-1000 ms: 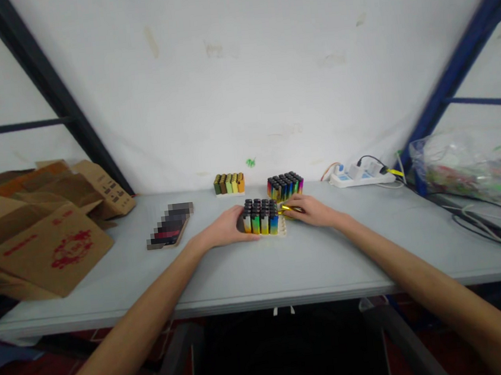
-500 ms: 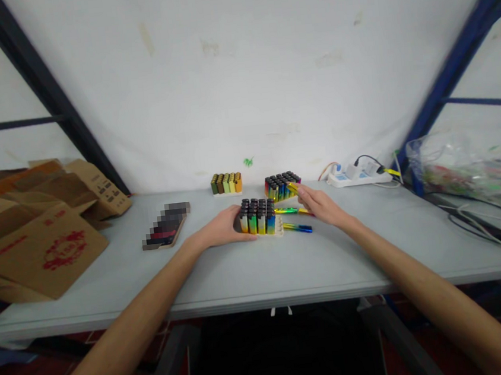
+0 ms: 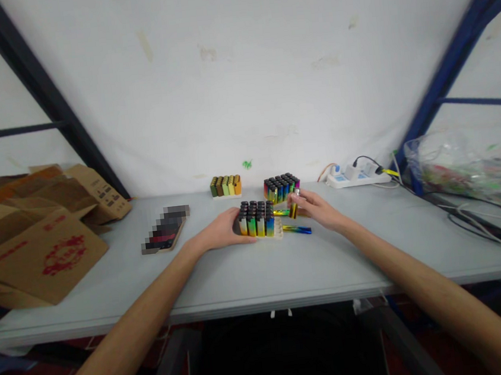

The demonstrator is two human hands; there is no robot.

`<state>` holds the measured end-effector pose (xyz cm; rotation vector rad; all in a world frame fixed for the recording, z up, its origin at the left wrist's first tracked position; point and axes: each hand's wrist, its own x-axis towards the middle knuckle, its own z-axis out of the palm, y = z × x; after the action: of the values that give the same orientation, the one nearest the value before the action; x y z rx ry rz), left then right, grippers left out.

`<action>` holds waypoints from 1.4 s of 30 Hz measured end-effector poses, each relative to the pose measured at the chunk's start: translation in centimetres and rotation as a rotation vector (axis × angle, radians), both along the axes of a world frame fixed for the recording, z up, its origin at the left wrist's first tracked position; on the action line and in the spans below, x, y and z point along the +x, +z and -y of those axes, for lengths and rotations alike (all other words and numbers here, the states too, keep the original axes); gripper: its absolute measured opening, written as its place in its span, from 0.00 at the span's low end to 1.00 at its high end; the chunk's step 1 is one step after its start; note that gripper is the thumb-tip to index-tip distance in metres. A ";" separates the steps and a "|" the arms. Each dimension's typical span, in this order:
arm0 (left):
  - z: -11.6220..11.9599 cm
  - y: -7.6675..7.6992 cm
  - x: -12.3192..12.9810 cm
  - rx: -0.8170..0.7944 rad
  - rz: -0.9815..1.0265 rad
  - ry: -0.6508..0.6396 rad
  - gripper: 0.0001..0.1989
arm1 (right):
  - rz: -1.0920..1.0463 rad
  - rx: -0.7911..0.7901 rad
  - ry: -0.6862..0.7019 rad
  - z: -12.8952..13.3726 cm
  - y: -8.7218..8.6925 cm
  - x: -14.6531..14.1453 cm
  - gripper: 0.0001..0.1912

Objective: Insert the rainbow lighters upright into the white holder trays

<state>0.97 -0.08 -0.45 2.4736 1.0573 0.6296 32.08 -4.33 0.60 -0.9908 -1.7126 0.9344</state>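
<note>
My left hand [image 3: 223, 228] grips the left side of a white tray [image 3: 278, 232] packed with upright black-capped lighters [image 3: 256, 219] in shiny rainbow colours. The tray's right end shows bare slots. In my right hand [image 3: 317, 207] is a gold lighter [image 3: 294, 204], held upright between thumb and fingers, just right of the tray. A blue-green lighter [image 3: 296, 229] lies flat beside the tray, and a green-gold lighter [image 3: 281, 213] lies behind it, partly hidden. Farther back stands a second block of black-capped lighters [image 3: 282, 188].
A block of green-to-orange lighters [image 3: 226, 186] stands near the wall. A phone [image 3: 165, 229] lies left, partly blurred out, beside cardboard boxes [image 3: 46, 250]. On the right are a white power strip [image 3: 357, 177], loose cables [image 3: 482, 220] and a clear plastic bag [image 3: 448, 158].
My right hand has turned the gold lighter from slanted to upright and brought it slightly lower. My left hand stays on the tray.
</note>
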 end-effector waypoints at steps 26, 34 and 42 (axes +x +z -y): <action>0.0 0.3 0.0 -0.002 -0.028 -0.004 0.43 | 0.182 0.119 -0.447 -1.0 -2.1 -0.8 0.25; 0.2 0.6 0.1 -0.021 0.012 -0.011 0.42 | 0.229 0.101 -0.400 -0.9 -2.5 -1.0 0.22; 0.1 0.4 0.0 -0.034 -0.005 -0.026 0.43 | 0.257 0.108 -0.374 -0.8 -2.6 -0.9 0.29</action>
<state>0.92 -0.14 -0.03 2.4570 1.0278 0.5937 31.14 -3.49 -1.99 -1.3454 -1.6837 0.4842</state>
